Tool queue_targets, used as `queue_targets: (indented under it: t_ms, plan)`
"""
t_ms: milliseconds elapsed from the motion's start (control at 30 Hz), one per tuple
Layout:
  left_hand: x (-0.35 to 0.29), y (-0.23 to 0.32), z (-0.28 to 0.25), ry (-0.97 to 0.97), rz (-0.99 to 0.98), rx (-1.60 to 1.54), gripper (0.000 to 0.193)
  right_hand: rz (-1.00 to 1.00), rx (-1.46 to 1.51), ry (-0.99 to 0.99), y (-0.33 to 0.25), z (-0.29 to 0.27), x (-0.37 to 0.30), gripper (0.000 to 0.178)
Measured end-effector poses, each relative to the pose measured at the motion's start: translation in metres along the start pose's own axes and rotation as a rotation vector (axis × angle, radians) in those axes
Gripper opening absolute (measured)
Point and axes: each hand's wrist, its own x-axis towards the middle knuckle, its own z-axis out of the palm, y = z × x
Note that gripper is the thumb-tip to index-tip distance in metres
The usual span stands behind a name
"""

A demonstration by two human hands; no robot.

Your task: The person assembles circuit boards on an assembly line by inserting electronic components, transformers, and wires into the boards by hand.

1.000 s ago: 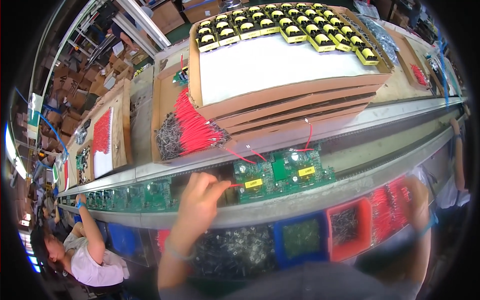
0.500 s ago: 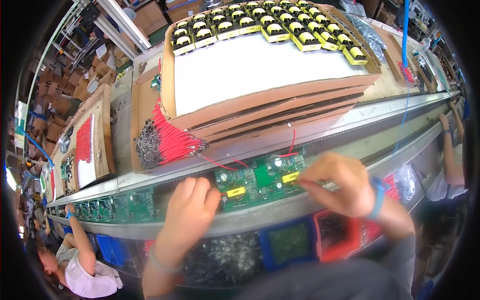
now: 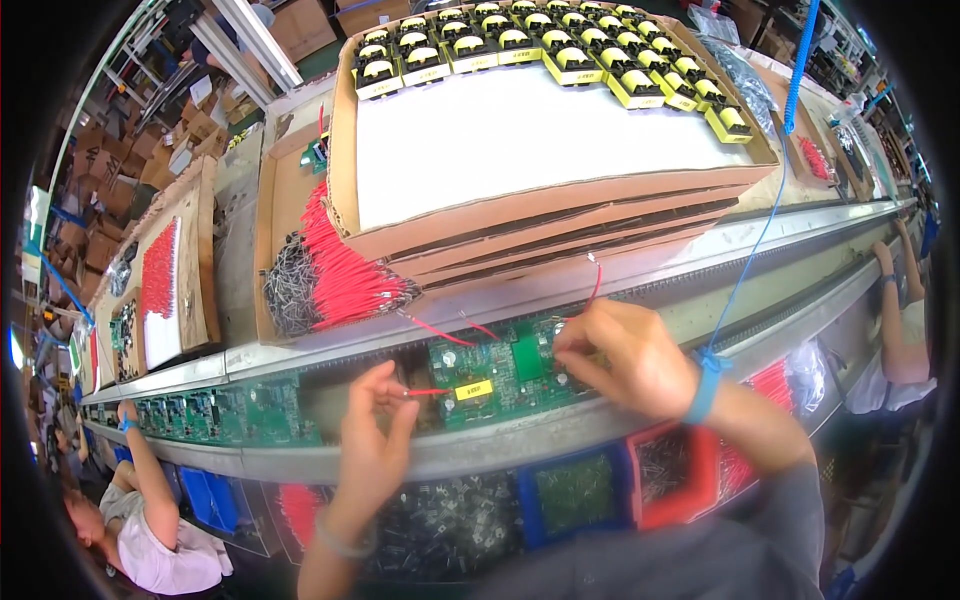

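A green circuit board (image 3: 500,410) lies on the conveyor in front of me, with a yellow block-shaped part (image 3: 474,389) on it and red wires standing up along its far edge. My left hand (image 3: 375,435) is at the board's left end, its fingers closed on a short red wire (image 3: 428,392) that points right toward the yellow part. Over the board's right half, my right hand (image 3: 635,360) is pinched, thumb and forefinger low beside the board. A red wire (image 3: 598,282) rises behind its fingers. What the right fingertips hold is hidden.
Stacked cardboard trays (image 3: 560,200) with yellow-black transformers stand behind the conveyor. Left of them sits a box of red wires (image 3: 340,270). Blue (image 3: 525,505) and red bins (image 3: 705,480) are nearer me. A blue cord (image 3: 750,260) hangs to my right wrist. Other people work at both sides.
My left hand has opened slightly from a tighter curl, and the red wire now shows at its fingers. My right hand has moved left and now covers the board's right-hand yellow part.
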Motion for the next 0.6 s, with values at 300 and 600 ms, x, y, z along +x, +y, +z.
queue_targets:
  t_ms: [300, 600]
  plan:
    - [-0.006, 0.002, -0.004, -0.252, 0.09, 0.292, 0.025, -0.117, -0.236, -0.151, -0.007, -0.005, -0.002, 0.031]
    - [0.012, 0.005, 0.034, -0.297, 0.241, 0.325, 0.048, -0.252, -0.297, -0.345, -0.071, -0.001, -0.034, 0.042]
